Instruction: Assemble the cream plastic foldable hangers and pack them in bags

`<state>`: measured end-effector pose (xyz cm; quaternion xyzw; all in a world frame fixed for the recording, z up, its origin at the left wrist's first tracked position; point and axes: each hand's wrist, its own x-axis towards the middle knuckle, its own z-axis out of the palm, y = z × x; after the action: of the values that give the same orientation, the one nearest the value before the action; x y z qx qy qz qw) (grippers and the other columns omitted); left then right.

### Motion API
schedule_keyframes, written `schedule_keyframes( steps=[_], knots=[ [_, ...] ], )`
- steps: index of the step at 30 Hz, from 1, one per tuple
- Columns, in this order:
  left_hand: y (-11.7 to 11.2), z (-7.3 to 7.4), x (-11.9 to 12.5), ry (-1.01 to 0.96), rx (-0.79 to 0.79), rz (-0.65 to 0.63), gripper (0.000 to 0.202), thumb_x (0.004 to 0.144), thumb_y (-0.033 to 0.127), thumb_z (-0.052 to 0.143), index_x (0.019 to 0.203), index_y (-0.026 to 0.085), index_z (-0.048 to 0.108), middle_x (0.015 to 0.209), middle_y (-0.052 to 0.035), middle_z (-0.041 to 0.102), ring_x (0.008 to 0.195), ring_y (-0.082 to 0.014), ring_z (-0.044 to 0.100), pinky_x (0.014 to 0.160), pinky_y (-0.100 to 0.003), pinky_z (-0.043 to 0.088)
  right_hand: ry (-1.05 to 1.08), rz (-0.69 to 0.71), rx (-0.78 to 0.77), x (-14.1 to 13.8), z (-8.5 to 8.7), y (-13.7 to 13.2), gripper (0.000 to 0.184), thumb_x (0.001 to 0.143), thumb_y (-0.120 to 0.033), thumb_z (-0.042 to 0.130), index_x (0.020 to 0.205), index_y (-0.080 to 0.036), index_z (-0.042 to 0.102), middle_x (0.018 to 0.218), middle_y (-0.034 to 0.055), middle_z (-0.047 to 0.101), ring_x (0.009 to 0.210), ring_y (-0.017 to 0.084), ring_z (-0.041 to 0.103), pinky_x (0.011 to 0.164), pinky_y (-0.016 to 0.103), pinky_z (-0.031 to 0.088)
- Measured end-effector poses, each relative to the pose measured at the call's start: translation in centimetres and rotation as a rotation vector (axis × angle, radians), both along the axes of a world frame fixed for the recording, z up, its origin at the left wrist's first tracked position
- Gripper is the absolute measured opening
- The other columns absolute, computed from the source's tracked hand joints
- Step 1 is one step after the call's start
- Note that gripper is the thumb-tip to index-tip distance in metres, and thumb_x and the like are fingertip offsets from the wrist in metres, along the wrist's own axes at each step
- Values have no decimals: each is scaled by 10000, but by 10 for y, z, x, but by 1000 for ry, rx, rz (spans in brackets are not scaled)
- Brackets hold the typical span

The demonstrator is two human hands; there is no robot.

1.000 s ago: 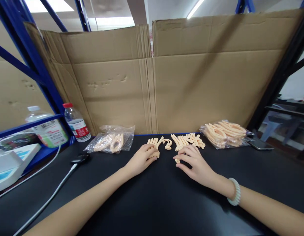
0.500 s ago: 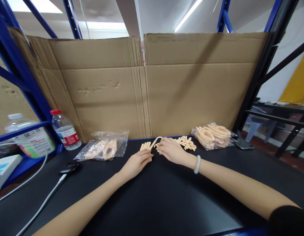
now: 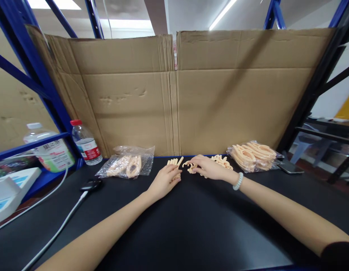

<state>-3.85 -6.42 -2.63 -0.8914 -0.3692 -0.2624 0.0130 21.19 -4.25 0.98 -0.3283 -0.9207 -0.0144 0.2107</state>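
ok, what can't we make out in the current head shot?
All in the head view:
- Lower parts of the straight pieces: covered by the left hand; its grip is unclear.
- Part of the curved piece: behind the right hand; held or merely touched, can't tell.
- Count in the right-hand plastic bag: pieces overlap, film glares.
- Bottle label small print: too small.
- Dark sleeve: cut off by the frame edge.
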Motion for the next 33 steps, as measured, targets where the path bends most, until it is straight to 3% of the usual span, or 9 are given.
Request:
schedule_keyframes(
  steps=[4, 7, 11, 16, 19, 24, 30, 33],
  knots=[
    [-13, 2, -1, 78, -58, 71, 348, 926, 336, 504, 1252, 232, 571, 1408, -105, 499, 1341, -303, 396, 1092, -563, 323, 96, -110, 15, 39, 8, -5, 422, 966, -389, 414, 1310, -171, 525, 1275, 140, 599, 1209, 258, 530, 1023, 458, 431],
    [-21, 4, 0, 180, -145, 104, 459, 950, 434, 426, 1374, 260, 450, 1522, -78, 354, 1413, -313, 274, 1110, -619, 233, -53, -204, 42, 67, 0, -15, 523, 942, -480, 433, 1377, -191, 470, 1409, 147, 493, 1327, 318, 415, 1066, 526, 367],
    [-23, 10, 1, 258, -237, 104, 551, 960, 515, 334, 1443, 248, 351, 1547, -67, 298, 1436, -300, 217, 1131, -607, 175, -176, -288, 52, 89, -20, -24, 532, 960, -486, 383, 1432, -242, 398, 1502, 114, 379, 1400, 322, 297, 1093, 547, 321],
    [-22, 13, 3, 286, -276, 73, 600, 957, 530, 325, 1470, 218, 314, 1552, -93, 255, 1438, -297, 204, 1135, -567, 203, -162, -300, 19, 103, -38, -22, 480, 981, -370, 355, 1404, -158, 431, 1457, 145, 439, 1374, 285, 360, 1116, 508, 331],
    [-20, 12, 2, 289, -278, 53, 616, 957, 543, 317, 1477, 213, 301, 1550, -100, 249, 1438, -300, 199, 1133, -567, 204, -135, -317, 40, 110, -41, -21, 448, 974, -340, 373, 1379, -170, 462, 1427, 135, 479, 1358, 288, 385, 1109, 523, 343],
    [-14, 9, 1, 262, -237, 31, 627, 951, 556, 332, 1482, 226, 290, 1545, -105, 254, 1432, -307, 215, 1126, -571, 216, -91, -361, 87, 106, -38, -25, 438, 963, -319, 402, 1367, -166, 476, 1430, 154, 471, 1376, 309, 351, 1109, 561, 318],
    [-14, 11, 2, 279, -257, 48, 636, 948, 562, 334, 1488, 233, 272, 1552, -100, 234, 1431, -311, 214, 1128, -571, 210, -118, -154, 40, 65, -30, -43, 537, 965, -366, 425, 1453, -151, 363, 1495, 131, 386, 1420, 275, 262, 1155, 504, 268],
    [-15, 13, 4, 290, -278, 58, 643, 949, 561, 328, 1489, 218, 270, 1553, -104, 228, 1434, -313, 202, 1127, -578, 204, -160, -136, 5, 52, -29, -43, 559, 966, -387, 423, 1453, -121, 360, 1512, 147, 345, 1429, 282, 230, 1162, 502, 248]
  ],
)
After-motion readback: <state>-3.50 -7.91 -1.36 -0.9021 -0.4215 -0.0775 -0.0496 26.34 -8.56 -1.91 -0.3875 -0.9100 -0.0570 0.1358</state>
